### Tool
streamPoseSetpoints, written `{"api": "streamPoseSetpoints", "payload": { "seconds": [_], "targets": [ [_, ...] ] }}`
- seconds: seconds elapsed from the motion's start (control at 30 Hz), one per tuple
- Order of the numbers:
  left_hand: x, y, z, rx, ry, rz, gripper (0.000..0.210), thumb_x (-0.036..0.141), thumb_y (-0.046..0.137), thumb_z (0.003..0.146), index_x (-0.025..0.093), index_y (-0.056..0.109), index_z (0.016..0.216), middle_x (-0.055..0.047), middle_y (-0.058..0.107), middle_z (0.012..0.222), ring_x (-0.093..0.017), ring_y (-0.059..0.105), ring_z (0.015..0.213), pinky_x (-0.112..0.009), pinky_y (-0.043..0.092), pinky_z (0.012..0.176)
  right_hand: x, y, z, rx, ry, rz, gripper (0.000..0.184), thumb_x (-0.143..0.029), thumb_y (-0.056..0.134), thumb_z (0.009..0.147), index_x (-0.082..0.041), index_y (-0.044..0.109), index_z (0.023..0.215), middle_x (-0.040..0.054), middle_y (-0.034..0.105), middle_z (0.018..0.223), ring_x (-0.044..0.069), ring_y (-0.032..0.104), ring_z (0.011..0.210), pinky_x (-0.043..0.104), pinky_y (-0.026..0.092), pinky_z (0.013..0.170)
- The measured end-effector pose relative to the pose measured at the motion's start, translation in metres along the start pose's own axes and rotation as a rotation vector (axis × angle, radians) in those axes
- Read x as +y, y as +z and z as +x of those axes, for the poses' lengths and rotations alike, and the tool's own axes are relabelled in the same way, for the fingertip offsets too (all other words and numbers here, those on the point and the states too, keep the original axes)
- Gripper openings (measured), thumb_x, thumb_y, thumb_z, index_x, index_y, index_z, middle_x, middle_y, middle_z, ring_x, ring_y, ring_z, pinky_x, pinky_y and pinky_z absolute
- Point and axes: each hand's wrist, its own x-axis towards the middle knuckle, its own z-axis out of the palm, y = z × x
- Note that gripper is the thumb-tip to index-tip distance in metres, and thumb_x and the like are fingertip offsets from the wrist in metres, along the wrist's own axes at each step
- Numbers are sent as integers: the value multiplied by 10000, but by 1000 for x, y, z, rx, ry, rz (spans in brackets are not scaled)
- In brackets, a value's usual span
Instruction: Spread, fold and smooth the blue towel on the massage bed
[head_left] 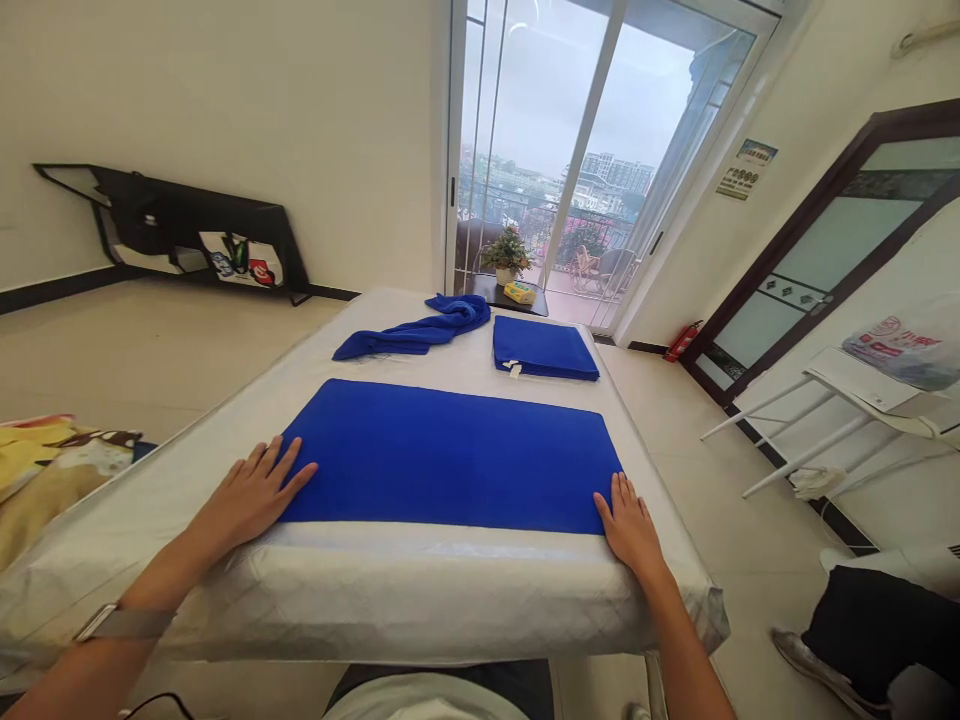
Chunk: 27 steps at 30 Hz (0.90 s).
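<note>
A blue towel (pixel 457 460) lies flat and smooth across the near part of the table, folded into a wide rectangle. My left hand (pixel 259 490) rests on its left edge with the fingers spread. At the right edge, my right hand (pixel 628 515) lies flat, fingertips on the cloth and thumb apart. Neither hand grips anything. Farther back, a folded blue towel stack (pixel 545 347) with a white tag sits on the right. Left of it is a crumpled, twisted blue towel (pixel 420 330).
The table (pixel 420 590) has a pale plastic-like cover. Beyond it stand a small dark table with a potted plant (pixel 507 252) and a yellow packet (pixel 520 292). Patterned cloth (pixel 67 480) lies at left. At right are a white stool (pixel 862 390) and another person's leg (pixel 877 630).
</note>
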Motion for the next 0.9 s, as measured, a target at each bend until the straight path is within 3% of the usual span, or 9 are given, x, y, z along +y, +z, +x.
{"api": "streamPoseSetpoints", "payload": {
  "seconds": [0.2, 0.33, 0.43, 0.53, 0.63, 0.7, 0.8, 0.9],
  "targets": [
    [1, 4, 0, 41, 29, 7, 553, 300, 383, 913, 291, 529, 1446, -86, 345, 1624, -380, 260, 1501, -581, 320, 1150, -4, -7, 0, -46, 22, 0, 748, -517, 179, 1022, -35, 164, 1595, 118, 159, 1664, 236, 135, 1538, 438, 157, 1243],
    [6, 3, 0, 61, 6, -1, 552, 292, 399, 911, 306, 525, 1448, -83, 340, 1627, -381, 264, 1500, -563, 315, 1156, -30, -22, 3, -36, 18, -50, 728, -475, 210, 1026, 6, 232, 1572, 161, 215, 1643, 279, 172, 1529, 462, 144, 1239],
    [6, 3, -1, 64, -9, 8, 570, 286, 434, 903, 312, 495, 1469, -75, 332, 1631, -381, 268, 1498, -563, 337, 1145, -80, -34, 7, -11, -126, -19, 703, -461, 196, 1035, -10, 261, 1570, 160, 238, 1637, 279, 183, 1526, 455, 133, 1240],
    [6, 4, -1, 70, 3, 10, 563, 255, 434, 893, 330, 527, 1443, -63, 357, 1620, -383, 273, 1496, -577, 340, 1142, -147, -39, 12, -36, -341, 65, 705, -490, 153, 1044, -44, 257, 1580, 134, 238, 1640, 261, 169, 1531, 444, 123, 1243],
    [4, 4, 0, 67, 6, -9, 555, 275, 432, 892, 323, 540, 1435, -66, 373, 1612, -379, 289, 1490, -577, 347, 1141, -208, -35, 21, -42, -500, 145, 742, -553, 125, 1039, -68, 227, 1591, 113, 198, 1652, 231, 132, 1538, 420, 97, 1248],
    [2, 4, 0, 54, 13, -5, 563, 284, 435, 885, 328, 534, 1438, -59, 372, 1612, -375, 293, 1489, -579, 348, 1142, -234, -29, 30, -46, -540, 176, 765, -579, 121, 1034, -65, 199, 1596, 109, 163, 1660, 220, 101, 1543, 417, 74, 1251],
    [-1, 5, -1, 30, 41, 17, 591, 285, 456, 866, 338, 515, 1452, -55, 366, 1615, -380, 283, 1491, -577, 343, 1148, -244, -17, 44, -75, -517, 188, 783, -600, 119, 1028, -68, 164, 1600, 105, 123, 1666, 208, 71, 1545, 418, 50, 1251],
    [-3, 5, -1, 25, 49, 16, 622, 303, 485, 848, 325, 493, 1469, -67, 343, 1625, -387, 264, 1495, -566, 344, 1152, -220, -11, 58, -83, -468, 178, 781, -605, 123, 1027, -79, 156, 1603, 97, 121, 1668, 209, 68, 1545, 414, 42, 1249]
  ]
}}
